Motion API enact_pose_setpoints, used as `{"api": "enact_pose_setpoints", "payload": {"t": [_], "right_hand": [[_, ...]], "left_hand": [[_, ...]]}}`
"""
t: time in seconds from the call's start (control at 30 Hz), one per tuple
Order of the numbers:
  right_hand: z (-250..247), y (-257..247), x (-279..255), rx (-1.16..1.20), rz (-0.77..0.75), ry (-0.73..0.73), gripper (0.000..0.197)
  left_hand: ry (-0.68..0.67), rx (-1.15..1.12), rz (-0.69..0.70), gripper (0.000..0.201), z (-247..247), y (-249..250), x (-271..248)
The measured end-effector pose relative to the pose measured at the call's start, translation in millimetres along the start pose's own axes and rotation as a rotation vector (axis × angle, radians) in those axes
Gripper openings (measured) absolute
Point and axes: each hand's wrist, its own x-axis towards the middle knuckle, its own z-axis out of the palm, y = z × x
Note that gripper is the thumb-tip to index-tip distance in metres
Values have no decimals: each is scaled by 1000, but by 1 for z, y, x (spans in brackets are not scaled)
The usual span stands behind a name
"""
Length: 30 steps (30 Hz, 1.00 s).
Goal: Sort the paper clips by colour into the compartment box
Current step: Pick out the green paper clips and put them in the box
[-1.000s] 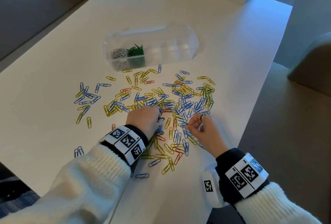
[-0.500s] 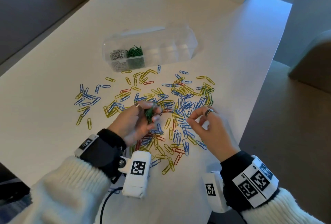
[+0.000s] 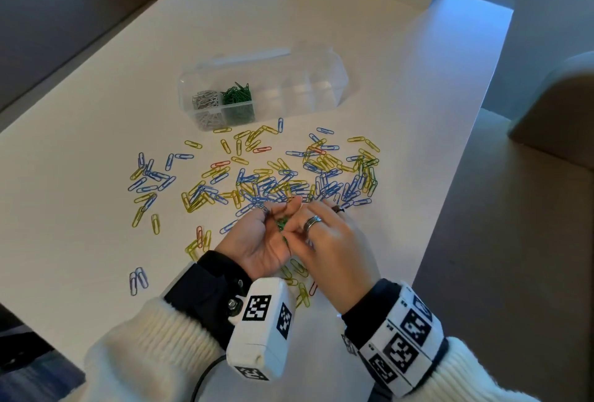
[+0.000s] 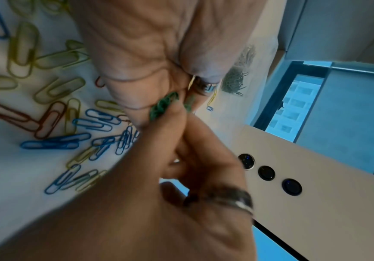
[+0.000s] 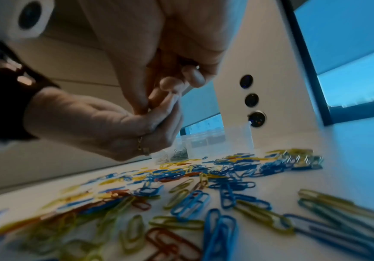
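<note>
The left hand lies palm-up above the tabletop, cupping a small bunch of green clips. The right hand pinches at that bunch, though what its fingertips grip is probably one clip, hard to tell. The clips are light, stiff wire, slick-coated and prone to tangle; best pinched across the flat loops. The box holds silver and green.

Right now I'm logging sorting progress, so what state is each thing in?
compartment box: open, two compartments filled
silver clips: sorted, in the end compartment
green clips in box: sorted, in the next compartment
green clips in hand: held, off the table
left hand: palm up, cupping them
right hand: fingertips at the left palm
loose clips: unsorted on table
</note>
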Motion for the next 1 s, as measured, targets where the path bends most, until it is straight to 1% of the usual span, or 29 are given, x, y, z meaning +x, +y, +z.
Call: {"api": "enact_pose_setpoints", "payload": {"t": [0.03, 0.07, 0.1, 0.13, 0.17, 0.2, 0.27, 0.3, 0.33, 0.37, 0.43, 0.5, 0.57, 0.6, 0.67, 0.73, 0.8, 0.87, 0.93, 1.0], "right_hand": [[2, -1, 0, 40, 1, -9, 13], [2, -1, 0, 92, -10, -24, 15], [0, 0, 1, 118, -21, -16, 20], [-4, 0, 2, 134, -10, 3, 29], [-9, 3, 4, 175, 25, 29, 36], [-16, 10, 7, 234, 105, 63, 35], [-29, 36, 16, 312, 349, 107, 13], [-35, 55, 20, 319, 496, 71, 5], [-40, 74, 23, 293, 623, 11, 7], [-44, 92, 25, 243, 716, -57, 13], [-49, 115, 28, 138, 808, -157, 28], [-48, 123, 32, 103, 835, -192, 35], [-43, 125, 37, 73, 827, -194, 33], [-40, 126, 39, 52, 824, -186, 31], [-35, 127, 41, 27, 815, -152, 22], [-32, 129, 42, 17, 785, -122, 13], [-30, 131, 42, 18, 756, -123, 9], [-29, 134, 42, 7, 739, -141, 11], [-28, 135, 41, -16, 717, -164, 10], [-30, 138, 42, -18, 692, -168, 7]], "left_hand": [[15, -18, -5, 30, 1, 0, 0], [29, -24, -11, 26, 3, 0, -1], [46, -8, -12, 27, 3, 0, -1], [61, 9, -2, 29, 4, 2, -1], [79, 20, 13, 33, 3, 4, 0], [87, 22, 15, 35, 3, 6, -2], [83, 67, -5, 31, 5, 11, -4], [81, 120, -4, 29, 6, 14, -5], [84, 190, 9, 28, 7, 17, -5], [91, 278, 31, 28, 9, 20, -3], [108, 475, 80, 31, 16, 24, 3], [120, 680, 98, 33, 27, 26, 10], [141, 949, 130, 33, 42, 24, 20], [158, 1131, 172, 32, 49, 22, 26], [183, 1481, 325, 32, 60, 18, 44], [215, 1692, 450, 28, 71, 13, 60], [261, 1775, 487, 20, 81, 9, 74], [289, 1810, 493, 13, 86, 5, 86], [309, 1877, 515, 12, 87, 1, 93], [297, 1942, 539, 14, 88, -3, 99]]}}
